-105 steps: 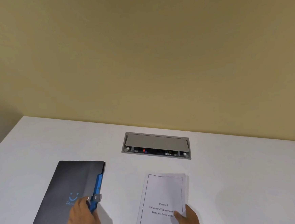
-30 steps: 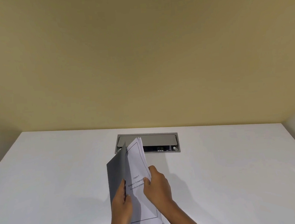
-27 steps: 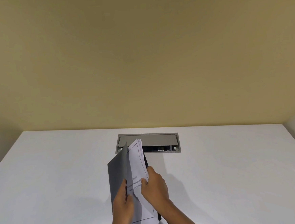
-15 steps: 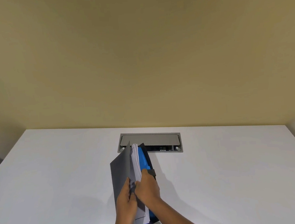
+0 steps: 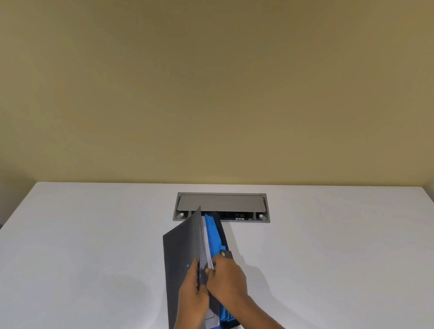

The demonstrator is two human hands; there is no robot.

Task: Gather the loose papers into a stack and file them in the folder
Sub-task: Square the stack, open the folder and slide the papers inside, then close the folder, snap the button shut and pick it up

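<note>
A dark grey folder (image 5: 179, 247) with blue inner dividers (image 5: 214, 232) stands on its spine on the white table, near its front edge. A stack of white papers (image 5: 207, 253) sits inside it, between the front cover and the blue dividers; only their edges show. My left hand (image 5: 191, 292) grips the folder's front cover, holding it ajar. My right hand (image 5: 226, 279) is closed on the papers' edge, pressing them into the folder. A small grey clasp tab (image 5: 226, 254) sticks out just above my right hand.
A grey cable-port hatch (image 5: 220, 205) is set into the white table (image 5: 75, 253) just behind the folder, against the yellow wall. The table's right edge meets a side wall.
The papers have slid from fanned out above the folder down inside it. The cover has swung nearer shut, the blue dividers now show, and my hands have drawn together.
</note>
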